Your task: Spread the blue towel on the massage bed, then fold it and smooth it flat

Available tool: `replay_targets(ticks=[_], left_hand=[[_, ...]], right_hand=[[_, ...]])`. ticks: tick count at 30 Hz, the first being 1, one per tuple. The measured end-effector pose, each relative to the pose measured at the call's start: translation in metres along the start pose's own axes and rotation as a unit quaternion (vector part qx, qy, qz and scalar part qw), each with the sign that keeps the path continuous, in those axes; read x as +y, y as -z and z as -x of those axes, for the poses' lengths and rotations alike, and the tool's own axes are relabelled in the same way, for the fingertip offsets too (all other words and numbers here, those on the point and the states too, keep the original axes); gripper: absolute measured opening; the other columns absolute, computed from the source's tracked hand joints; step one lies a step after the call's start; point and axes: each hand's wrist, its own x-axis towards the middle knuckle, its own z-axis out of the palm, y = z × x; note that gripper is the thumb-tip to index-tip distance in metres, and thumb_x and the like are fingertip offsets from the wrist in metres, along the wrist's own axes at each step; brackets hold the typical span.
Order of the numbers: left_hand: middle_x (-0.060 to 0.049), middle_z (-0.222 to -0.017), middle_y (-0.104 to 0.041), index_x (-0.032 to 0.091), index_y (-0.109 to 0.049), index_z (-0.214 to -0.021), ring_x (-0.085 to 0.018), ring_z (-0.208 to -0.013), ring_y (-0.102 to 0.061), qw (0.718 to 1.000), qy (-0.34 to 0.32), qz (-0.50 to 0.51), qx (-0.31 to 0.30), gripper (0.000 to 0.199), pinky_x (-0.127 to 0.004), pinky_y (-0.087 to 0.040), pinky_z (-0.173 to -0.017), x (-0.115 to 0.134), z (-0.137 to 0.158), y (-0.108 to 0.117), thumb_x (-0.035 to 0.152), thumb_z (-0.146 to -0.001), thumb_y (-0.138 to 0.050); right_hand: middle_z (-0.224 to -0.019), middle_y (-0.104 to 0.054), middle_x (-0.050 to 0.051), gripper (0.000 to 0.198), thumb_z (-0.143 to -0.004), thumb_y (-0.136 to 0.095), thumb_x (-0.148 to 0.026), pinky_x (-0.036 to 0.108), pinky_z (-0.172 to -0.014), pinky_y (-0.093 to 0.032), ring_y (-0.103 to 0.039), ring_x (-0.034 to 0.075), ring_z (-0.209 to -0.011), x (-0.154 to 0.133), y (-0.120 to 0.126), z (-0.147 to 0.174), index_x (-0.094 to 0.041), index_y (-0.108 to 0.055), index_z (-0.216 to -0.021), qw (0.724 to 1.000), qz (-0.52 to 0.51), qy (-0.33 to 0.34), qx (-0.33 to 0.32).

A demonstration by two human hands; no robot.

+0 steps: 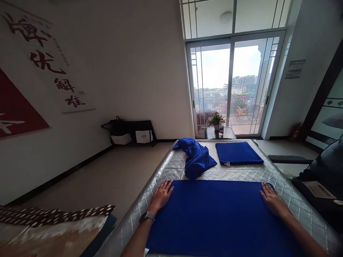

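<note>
On the mattress (281, 178), near edge: left hand (160, 196) and right hand (273, 200) are pressing flat, grips open, holding nothing, on the far corners of the spread cloth (214, 214); its long axis is running hand to hand. Beyond are lying a crumpled cloth (197, 157) and a folded cloth (238, 152).

Daylight enters through the far glass door (232, 85), which is overexposed and washes out the sky. The room interior is dim by contrast; the left wall (88, 71) falls into soft grey shade. Wide-angle distortion bends edges. The near-left pillow (53, 228) is blurred. The silver mattress (174, 167) shows mild sheen.
</note>
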Motion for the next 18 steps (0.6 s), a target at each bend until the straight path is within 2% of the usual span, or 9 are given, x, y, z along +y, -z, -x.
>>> replay_targets(ticks=[2,4,6,8,10,13,15,18], left_hand=[[-0.012,-0.164,-0.029,0.020,-0.032,-0.158,-0.026,-0.152,-0.028,0.999,0.032,-0.009,-0.007,0.059,-0.049,-0.026,-0.123,-0.022,-0.003,-0.004,0.046,-0.105,-0.030],[-0.013,-0.164,-0.028,0.018,-0.032,-0.158,-0.026,-0.152,-0.028,0.999,0.035,-0.014,-0.005,0.060,-0.049,-0.027,-0.122,-0.032,-0.005,-0.005,0.046,-0.104,-0.030],[-0.014,-0.162,-0.033,0.017,-0.037,-0.156,-0.028,-0.151,-0.030,0.999,0.032,-0.025,0.012,0.061,-0.051,-0.028,-0.122,-0.029,-0.005,-0.004,0.046,-0.103,-0.031],[-0.015,-0.159,-0.040,0.015,-0.044,-0.152,-0.030,-0.150,-0.033,0.998,0.025,-0.036,0.048,0.060,-0.052,-0.029,-0.121,-0.012,-0.005,0.002,0.046,-0.103,-0.032],[-0.016,-0.156,-0.045,0.012,-0.050,-0.148,-0.031,-0.149,-0.035,0.995,0.005,-0.030,0.092,0.059,-0.051,-0.031,-0.121,0.021,-0.003,0.009,0.046,-0.103,-0.031],[-0.015,-0.152,-0.051,0.015,-0.055,-0.144,-0.028,-0.144,-0.044,0.989,-0.080,0.016,0.126,0.057,-0.046,-0.037,-0.119,0.097,0.001,0.017,0.046,-0.105,-0.028],[-0.010,-0.151,-0.053,0.020,-0.057,-0.142,-0.024,-0.142,-0.046,0.978,-0.164,0.048,0.117,0.052,-0.043,-0.038,-0.119,0.155,0.000,0.017,0.045,-0.106,-0.029],[-0.010,-0.152,-0.052,0.022,-0.055,-0.143,-0.024,-0.143,-0.045,0.965,-0.229,0.080,0.098,0.049,-0.045,-0.039,-0.119,0.223,-0.005,0.009,0.045,-0.106,-0.033]], right_hand=[[-0.160,-0.038,0.013,0.063,-0.097,-0.019,-0.033,0.043,-0.124,-0.023,-0.024,0.021,-0.152,0.025,-0.002,0.003,-0.011,-0.054,-0.145,1.000,0.001,-0.020,-0.016],[-0.163,-0.032,0.013,0.066,-0.097,-0.019,-0.036,0.044,-0.124,-0.025,-0.023,0.023,-0.153,0.035,0.000,0.002,-0.008,-0.046,-0.150,0.997,-0.001,-0.055,-0.045],[-0.163,-0.029,0.013,0.070,-0.097,-0.019,-0.040,0.046,-0.123,-0.026,-0.025,0.025,-0.152,0.033,0.006,-0.001,-0.004,-0.037,-0.154,0.995,0.002,-0.083,-0.062],[-0.161,-0.033,0.015,0.069,-0.096,-0.024,-0.039,0.047,-0.123,-0.025,-0.028,0.027,-0.151,0.022,0.014,-0.003,-0.003,-0.038,-0.153,0.994,0.015,-0.095,-0.059],[-0.158,-0.038,0.017,0.065,-0.095,-0.027,-0.031,0.048,-0.123,-0.024,-0.030,0.028,-0.150,0.000,0.024,-0.004,-0.002,-0.043,-0.151,0.996,0.032,-0.081,-0.033],[-0.157,-0.040,0.017,0.062,-0.093,-0.025,-0.018,0.046,-0.124,-0.022,-0.032,0.027,-0.149,-0.062,0.040,-0.005,-0.002,-0.045,-0.149,1.000,0.020,-0.008,0.009],[-0.157,-0.041,0.013,0.060,-0.096,-0.023,-0.019,0.043,-0.124,-0.022,-0.034,0.023,-0.148,-0.116,0.047,-0.005,-0.007,-0.046,-0.150,0.998,-0.030,0.061,0.001],[-0.160,-0.036,0.010,0.059,-0.100,-0.023,-0.028,0.041,-0.124,-0.022,-0.030,0.022,-0.150,-0.188,0.050,-0.008,-0.011,-0.040,-0.155,0.985,-0.099,0.135,-0.047]])
